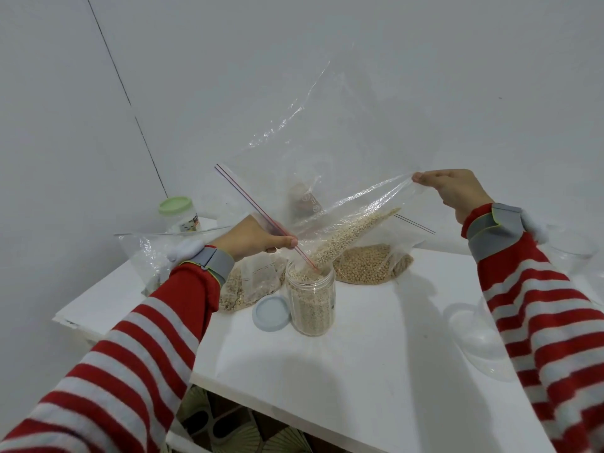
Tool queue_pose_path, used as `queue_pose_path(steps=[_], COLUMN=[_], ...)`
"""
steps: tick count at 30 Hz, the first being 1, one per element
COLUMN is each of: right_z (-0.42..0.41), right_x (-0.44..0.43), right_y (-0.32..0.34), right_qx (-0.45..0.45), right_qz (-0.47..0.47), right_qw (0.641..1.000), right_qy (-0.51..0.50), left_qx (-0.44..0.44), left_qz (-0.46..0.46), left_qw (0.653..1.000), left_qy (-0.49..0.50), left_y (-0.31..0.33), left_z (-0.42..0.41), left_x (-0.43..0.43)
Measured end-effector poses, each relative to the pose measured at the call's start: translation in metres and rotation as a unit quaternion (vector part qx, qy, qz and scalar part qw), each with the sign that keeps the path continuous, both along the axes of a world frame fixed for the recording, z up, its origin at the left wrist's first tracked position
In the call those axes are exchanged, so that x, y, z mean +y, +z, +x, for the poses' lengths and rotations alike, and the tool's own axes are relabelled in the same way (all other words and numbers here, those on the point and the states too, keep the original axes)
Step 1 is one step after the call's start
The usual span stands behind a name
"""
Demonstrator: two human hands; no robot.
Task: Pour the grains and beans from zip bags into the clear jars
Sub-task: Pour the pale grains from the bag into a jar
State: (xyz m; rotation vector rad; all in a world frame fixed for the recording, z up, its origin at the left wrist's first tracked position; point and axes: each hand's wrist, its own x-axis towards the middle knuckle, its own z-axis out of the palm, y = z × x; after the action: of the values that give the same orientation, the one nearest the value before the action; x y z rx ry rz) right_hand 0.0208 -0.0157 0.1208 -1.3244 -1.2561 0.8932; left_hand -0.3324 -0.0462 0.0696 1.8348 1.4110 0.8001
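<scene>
Clear plastic fills the middle of the head view: a large zip bag (327,142) is held tilted over an open clear jar (310,299) that stands upright on the white desk (359,371). The left hand (251,238) pinches the bag's red-striped zip edge just above the jar's mouth. The right hand (454,191) is higher and well off to the side, pinching a far corner of the bag and pulling it taut. Pale grains (343,237) lie in a narrow line along the bag's lower fold and run down into the jar, which looks filled almost to its rim.

To finish this pour well, the mouth corner should stay inside the rim, since the jar is narrow. With so little room left, the right hand ought to raise its corner slowly, perhaps with a light shake to free the last grains. It should be ready to level the bag if the heap crests.

A pale blue lid (271,313) lies flat just beside the jar on its left. Behind the jar rest two more filled bags, one of round beans (369,264) and one of paler grain (248,286). A green-lidded jar (179,214) stands further back on the left.
</scene>
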Motion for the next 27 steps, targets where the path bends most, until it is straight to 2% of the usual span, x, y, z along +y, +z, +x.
queue_pose_path(steps=[27], right_z=[0.013], right_x=[0.012], right_y=[0.007], right_qx=[-0.015], right_qz=[0.006], right_qw=[1.0], right_qy=[-0.008], left_qx=[0.043], left_qz=[-0.019], left_qw=[0.999], left_qy=[0.02], left_y=[-0.003], left_z=[-0.005], left_x=[0.02])
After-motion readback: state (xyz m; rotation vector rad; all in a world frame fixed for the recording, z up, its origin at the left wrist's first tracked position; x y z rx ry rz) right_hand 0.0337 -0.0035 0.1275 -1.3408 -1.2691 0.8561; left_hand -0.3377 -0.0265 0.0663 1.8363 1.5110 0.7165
